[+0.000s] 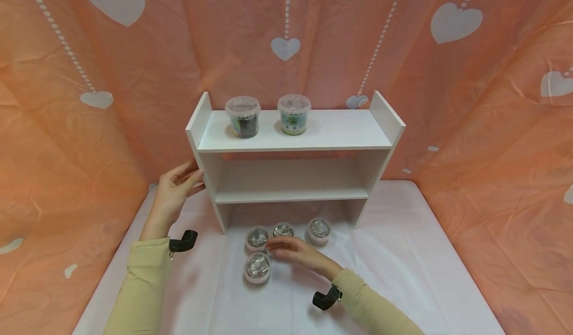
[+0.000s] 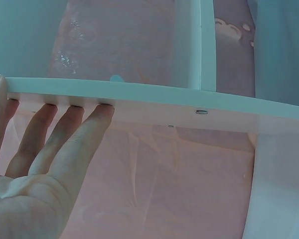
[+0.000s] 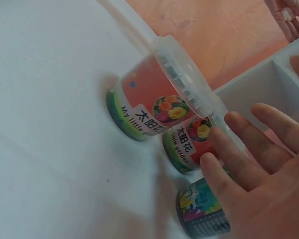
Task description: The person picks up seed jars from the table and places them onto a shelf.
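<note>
My left hand is at the left side panel of a white shelf unit. In the left wrist view its straight fingers touch the panel's outer face, and the thumb lies at the front edge. My right hand reaches low among small lidded plastic tubs, fingers extended and nothing gripped. Its fingertips are right by the left tub, overlapping the back tub. A front tub and a right tub stand nearby. The right wrist view shows a tub with a red flower label.
Two clear-lidded tubs, a dark one and a green-labelled one, stand on the top shelf. The unit stands on a white cloth before an orange curtain with white hearts.
</note>
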Motion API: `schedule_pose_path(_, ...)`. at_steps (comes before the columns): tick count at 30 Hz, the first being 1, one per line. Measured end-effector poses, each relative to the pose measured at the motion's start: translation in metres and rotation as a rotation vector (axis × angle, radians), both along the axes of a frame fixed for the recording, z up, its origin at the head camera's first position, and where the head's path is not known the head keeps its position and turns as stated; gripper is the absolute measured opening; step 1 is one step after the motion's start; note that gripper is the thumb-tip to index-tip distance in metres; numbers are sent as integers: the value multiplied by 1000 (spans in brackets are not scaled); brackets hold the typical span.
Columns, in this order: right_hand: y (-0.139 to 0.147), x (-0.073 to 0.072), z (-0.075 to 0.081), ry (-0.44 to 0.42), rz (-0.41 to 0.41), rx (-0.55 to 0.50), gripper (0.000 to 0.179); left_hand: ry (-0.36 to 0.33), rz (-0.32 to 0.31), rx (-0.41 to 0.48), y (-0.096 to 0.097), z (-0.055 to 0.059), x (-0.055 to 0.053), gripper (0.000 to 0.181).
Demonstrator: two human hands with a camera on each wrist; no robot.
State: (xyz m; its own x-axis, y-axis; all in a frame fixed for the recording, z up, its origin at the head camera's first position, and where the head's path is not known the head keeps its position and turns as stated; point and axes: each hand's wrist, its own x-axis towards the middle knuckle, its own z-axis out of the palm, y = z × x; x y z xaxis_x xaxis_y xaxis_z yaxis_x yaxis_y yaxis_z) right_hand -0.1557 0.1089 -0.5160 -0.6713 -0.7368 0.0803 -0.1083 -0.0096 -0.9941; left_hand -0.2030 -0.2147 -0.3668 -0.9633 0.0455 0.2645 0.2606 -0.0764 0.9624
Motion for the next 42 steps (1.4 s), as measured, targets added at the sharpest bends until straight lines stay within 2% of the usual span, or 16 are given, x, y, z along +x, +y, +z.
schedule_pose_path(10, -5, 0, -12, -25, 1, -1, 43, 2, 1, 9, 0, -1, -1, 50)
schedule_pose_path(17, -9, 2, -10, -2, -11, 17, 44, 12, -9, 26, 0, 0, -2, 51)
schedule_pose_path(26, -14, 5, -16, -28, -17, 55, 52, 8, -5, 29, 0, 0, -1, 49)
schedule_pose_path(32, -18, 7, -21, 14, -52, 66, 57, 26, -13, 45, 0, -1, -3, 46)
schedule_pose_path(35, -21, 10, -17, 28, -61, 52, 58, 28, -14, 51, 0, -1, -2, 45)
schedule_pose_path(39, -25, 13, -18, 35, -69, 38, 60, 25, -12, 52, 0, -1, -1, 45)
schedule_pose_path(42, -26, 12, -28, 49, -75, 29, 61, 20, -10, 52, 1, -1, -1, 45)
